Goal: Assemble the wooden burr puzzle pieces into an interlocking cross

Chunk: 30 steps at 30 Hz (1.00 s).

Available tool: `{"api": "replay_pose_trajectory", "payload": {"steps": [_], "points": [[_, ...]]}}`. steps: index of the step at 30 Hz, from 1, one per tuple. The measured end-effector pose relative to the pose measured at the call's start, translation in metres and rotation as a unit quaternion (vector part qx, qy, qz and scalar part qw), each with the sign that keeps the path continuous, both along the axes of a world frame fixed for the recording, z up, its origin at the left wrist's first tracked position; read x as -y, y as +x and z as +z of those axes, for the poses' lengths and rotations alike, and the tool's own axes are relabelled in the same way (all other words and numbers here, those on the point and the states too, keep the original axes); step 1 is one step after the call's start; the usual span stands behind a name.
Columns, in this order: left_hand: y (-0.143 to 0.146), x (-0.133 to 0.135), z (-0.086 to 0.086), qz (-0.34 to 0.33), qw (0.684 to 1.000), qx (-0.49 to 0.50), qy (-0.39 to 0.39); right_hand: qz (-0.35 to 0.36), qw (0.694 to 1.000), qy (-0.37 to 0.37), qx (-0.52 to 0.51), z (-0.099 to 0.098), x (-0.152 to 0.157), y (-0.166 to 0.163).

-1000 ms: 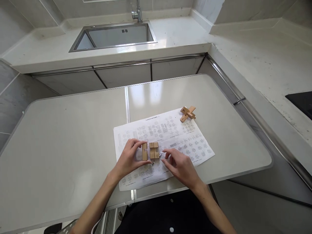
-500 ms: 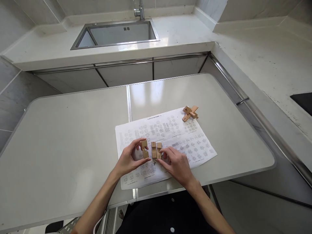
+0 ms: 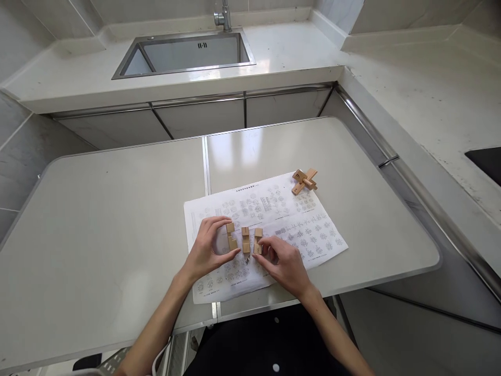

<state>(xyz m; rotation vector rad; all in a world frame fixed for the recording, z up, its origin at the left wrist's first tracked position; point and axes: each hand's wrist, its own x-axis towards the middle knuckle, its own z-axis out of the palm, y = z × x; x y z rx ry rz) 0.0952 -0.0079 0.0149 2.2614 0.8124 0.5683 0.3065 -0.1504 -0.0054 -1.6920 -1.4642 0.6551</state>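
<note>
Three notched wooden puzzle bars lie side by side on a printed instruction sheet (image 3: 274, 219). My left hand (image 3: 207, 250) pinches the left bar (image 3: 230, 236) between thumb and fingers. Between the two hands the middle bar (image 3: 245, 240) lies untouched. My right hand (image 3: 279, 258) is closed on the right bar (image 3: 258, 239), fingertips at its near end. At the sheet's far right corner sits an assembled wooden cross puzzle (image 3: 304, 181), away from both hands.
The sheet rests on a white table (image 3: 97, 219) with a seam down its middle. Behind it are a counter with a steel sink (image 3: 183, 52) and a tap (image 3: 223, 15). A second counter runs along the right, with a dark hob (image 3: 485, 162) at its edge.
The right bar has been drawn away from the middle one, so the three bars now lie apart. My left hand has turned the left bar slightly.
</note>
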Motion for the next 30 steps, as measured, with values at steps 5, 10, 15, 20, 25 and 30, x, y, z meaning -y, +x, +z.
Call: {"api": "replay_pose_trajectory", "payload": {"steps": [5, 10, 15, 20, 25, 30], "points": [[-0.003, -0.005, -0.001, -0.015, 0.994, -0.064, 0.082, -0.001, 1.0, -0.003, -0.018, 0.001, 0.0, 0.001], [-0.009, -0.006, -0.002, -0.015, 0.987, -0.102, 0.122, 0.001, 1.0, -0.001, -0.028, 0.002, 0.0, 0.002], [-0.017, -0.004, 0.0, 0.012, 0.976, -0.147, 0.158, 0.001, 0.999, 0.001, -0.04, 0.002, 0.0, 0.003], [-0.022, -0.001, 0.003, 0.016, 0.97, -0.177, 0.165, 0.001, 0.999, 0.006, -0.045, 0.002, -0.001, 0.004], [-0.023, 0.003, 0.003, 0.032, 0.975, -0.133, 0.174, 0.003, 0.999, 0.009, -0.05, 0.002, -0.001, 0.005], [-0.023, 0.008, 0.002, 0.038, 0.979, -0.086, 0.182, 0.002, 0.999, 0.007, -0.05, 0.001, -0.001, 0.005]]}}
